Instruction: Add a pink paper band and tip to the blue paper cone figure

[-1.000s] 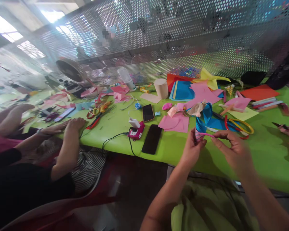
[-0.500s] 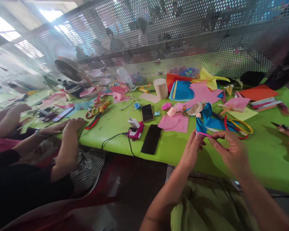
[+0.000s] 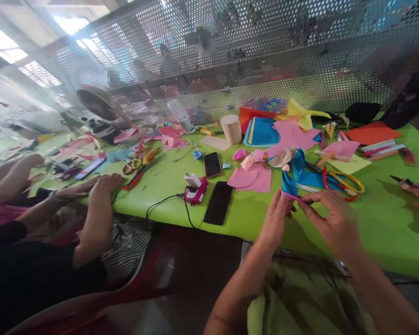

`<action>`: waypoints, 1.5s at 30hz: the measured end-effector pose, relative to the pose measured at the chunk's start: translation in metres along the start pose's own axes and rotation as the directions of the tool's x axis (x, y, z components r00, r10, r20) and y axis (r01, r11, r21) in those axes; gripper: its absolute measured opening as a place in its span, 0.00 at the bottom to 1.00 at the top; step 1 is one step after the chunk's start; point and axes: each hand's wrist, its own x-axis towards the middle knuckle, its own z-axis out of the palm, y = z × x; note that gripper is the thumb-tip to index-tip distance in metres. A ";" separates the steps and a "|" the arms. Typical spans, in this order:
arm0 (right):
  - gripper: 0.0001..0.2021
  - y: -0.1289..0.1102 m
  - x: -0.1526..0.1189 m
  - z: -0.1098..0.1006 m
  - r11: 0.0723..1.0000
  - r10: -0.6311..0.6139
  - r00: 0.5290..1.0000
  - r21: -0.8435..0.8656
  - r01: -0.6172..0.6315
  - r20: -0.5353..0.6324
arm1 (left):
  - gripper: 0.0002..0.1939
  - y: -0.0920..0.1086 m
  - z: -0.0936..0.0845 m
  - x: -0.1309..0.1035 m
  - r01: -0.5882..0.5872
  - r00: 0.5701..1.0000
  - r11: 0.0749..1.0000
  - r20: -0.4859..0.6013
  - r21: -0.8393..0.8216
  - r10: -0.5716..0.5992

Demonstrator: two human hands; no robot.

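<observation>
Basically, R hand (image 3: 333, 216) thumb + index pinched tight on the end of 1 pink strip (image 3: 290, 196); L hand (image 3: 276, 215) closed round its other end, at the base of 1 blue piece (image 3: 289, 184), over the green table's (image 3: 181, 204) near side. Prob. v. light, soft, bendy, creases easily; best gripped low, nr strip. Farther out: 1 magenta block (image 3: 197, 191), 3 phones (image 3: 218, 203), 1 beige cylinder (image 3: 231, 130), 1 fan (image 3: 97, 102). Paper sheets overlap, can't count.

A green table (image 3: 251, 218) carries a black phone (image 3: 218, 203), a smaller phone (image 3: 212, 164) just beyond it, a magenta adapter (image 3: 199, 191) beside them, pink sheets (image 3: 261, 183), a pale cylinder (image 3: 231, 130), red- and yellow-handled tools (image 3: 351, 177) and an orange sheet (image 3: 373, 133)
</observation>
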 end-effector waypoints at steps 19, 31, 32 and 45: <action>0.01 -0.005 0.004 -0.002 0.997 -0.068 0.997 -0.033 0.070 0.043 | 0.27 0.001 0.001 -0.001 -0.010 1.000 1.000 -0.017 -0.010 0.010; 0.04 -0.005 0.004 -0.003 0.984 -0.122 0.991 -0.126 0.128 0.054 | 0.26 0.006 0.002 -0.001 0.007 1.000 1.000 -0.016 -0.021 -0.008; 0.04 -0.005 0.004 -0.003 0.984 -0.119 0.991 -0.127 0.126 0.057 | 0.25 0.006 0.002 -0.001 0.005 1.000 1.000 -0.015 -0.024 -0.006; 0.01 -0.005 0.003 -0.004 0.988 -0.097 0.993 -0.114 0.104 0.067 | 0.29 0.007 0.005 -0.001 -0.015 1.000 0.997 -0.023 -0.078 0.013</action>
